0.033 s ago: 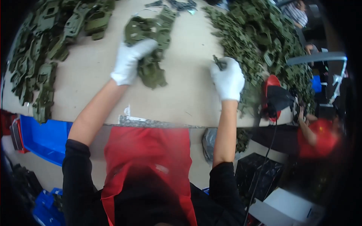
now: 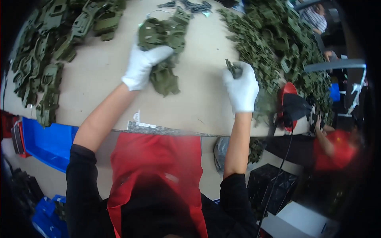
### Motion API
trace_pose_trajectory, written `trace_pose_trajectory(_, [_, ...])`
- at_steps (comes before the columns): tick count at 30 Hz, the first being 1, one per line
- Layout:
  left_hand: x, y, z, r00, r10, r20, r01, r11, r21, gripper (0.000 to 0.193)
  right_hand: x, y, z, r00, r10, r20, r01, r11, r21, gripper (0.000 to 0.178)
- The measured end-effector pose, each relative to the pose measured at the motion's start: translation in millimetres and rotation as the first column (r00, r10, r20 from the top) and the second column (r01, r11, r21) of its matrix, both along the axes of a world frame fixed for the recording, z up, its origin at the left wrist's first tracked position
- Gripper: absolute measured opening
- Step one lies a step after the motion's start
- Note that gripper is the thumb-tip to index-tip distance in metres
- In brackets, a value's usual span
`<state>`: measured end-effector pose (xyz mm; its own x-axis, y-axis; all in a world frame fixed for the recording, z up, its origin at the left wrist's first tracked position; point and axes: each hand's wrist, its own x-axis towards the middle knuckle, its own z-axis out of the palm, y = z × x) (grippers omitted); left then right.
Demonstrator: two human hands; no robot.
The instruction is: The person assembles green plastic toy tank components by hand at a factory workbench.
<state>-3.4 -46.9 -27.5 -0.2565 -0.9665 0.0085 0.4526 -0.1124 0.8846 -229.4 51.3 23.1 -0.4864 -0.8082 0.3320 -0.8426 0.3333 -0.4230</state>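
My left hand, in a white glove, is closed around a large olive-green moulded plastic part with openings and a wider upper end, held at the middle of the table. My palm and fingers hide some of its left side. To the right, my white-gloved right hand pinches a small dark-green plastic piece between thumb and fingers. Just beyond that hand lies a heap of small green plastic parts. The two held pieces are apart from each other.
Larger green parts are piled along the table's left side. A red and black object with a cord sits at the right edge. Below the table on the left is a blue bin. Another person in red is at the right.
The whole view has shifted slightly. Both hands keep the same holds on their parts.
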Motion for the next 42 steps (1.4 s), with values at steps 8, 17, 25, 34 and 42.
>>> trace_pose_trajectory(8, [3.5, 7.1, -2.9, 0.993, -0.110, -0.039, 0.113, 0.990, 0.081, 0.076, 83.9, 28.5, -28.8, 0.756, 0.574, 0.314, -0.543, 0.818, -0.186, 0.023])
trace_pose_trajectory(17, [7.7, 17.5, 2.7, 0.996, -0.088, 0.000, 0.088, 0.994, 0.067, 0.084, 81.4, 29.4, 1.7, 0.481, 0.070, 0.874, -0.232, 0.971, 0.050, 0.029])
trace_pose_trajectory(25, [9.2, 27.0, 5.7, 0.995, 0.013, 0.103, -0.007, 0.998, -0.060, 0.081, 107.0, 28.2, -28.3, 0.926, 0.290, 0.243, -0.258, 0.953, -0.156, 0.018])
trace_pose_trajectory(34, [9.8, 29.2, -2.4, 0.994, 0.029, 0.109, 0.002, 0.962, -0.271, 0.076, 118.7, 28.9, -30.7, 0.918, 0.389, -0.072, -0.396, 0.906, -0.147, 0.015])
trace_pose_trajectory(42, [11.4, 35.7, 6.1, 0.990, -0.030, 0.139, 0.048, 0.990, -0.131, 0.069, 116.6, 19.2, -38.1, 0.929, 0.371, 0.000, -0.355, 0.889, -0.289, 0.012])
